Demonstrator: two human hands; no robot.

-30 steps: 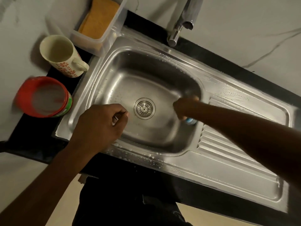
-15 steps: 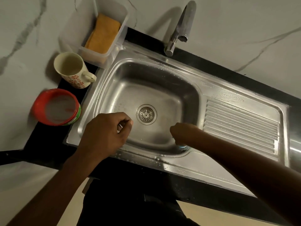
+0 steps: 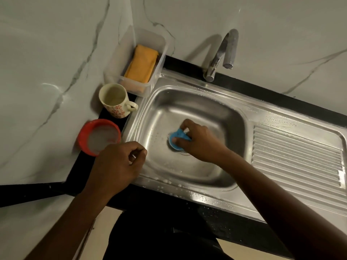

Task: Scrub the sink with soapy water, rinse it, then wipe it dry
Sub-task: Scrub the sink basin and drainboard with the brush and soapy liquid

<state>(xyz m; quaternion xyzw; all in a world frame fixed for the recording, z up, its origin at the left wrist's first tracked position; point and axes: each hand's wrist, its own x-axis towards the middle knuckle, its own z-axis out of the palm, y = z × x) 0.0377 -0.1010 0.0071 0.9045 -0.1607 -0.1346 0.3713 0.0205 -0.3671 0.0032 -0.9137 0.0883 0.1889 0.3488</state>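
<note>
— Across the black counter: what is the layout, biggest item first?

— Stainless sink (image 3: 187,102), basin on the person's left, ribbed drainboard (image 3: 296,156) on the right, tap (image 3: 223,53) at the back rim. Droplets and a few suds sit on the front rim. Off the basin's left edge stand a clear tub (image 3: 150,85) holding a folded orange cloth (image 3: 140,62), a cream mug (image 3: 114,100), and a red bowl of cloudy soapy water (image 3: 99,137).

— And the scrubbing tool?

— Blue scrubber (image 3: 178,138), on the basin floor, apparently over the drain, which it mostly hides. The right hand (image 3: 199,141) is directly on top of it, fingers curled over its back and thumb at the near edge, pressing it down. The forearm runs in from the lower right.

— The other hand?

— Left hand (image 3: 116,166) hovers over the front left corner of the rim, curled into a loose fist, thumb against forefinger. Whether it pinches anything cannot be made out.

— What does the coming stroke turn on?

— Judged from this: scrubbing is mid-course. Most of the unscrubbed-looking wall lies away from the right hand toward the back and left, so the stroke likely pushes away from the body. The bowl is nearer the left hand for a re-dip.
</note>
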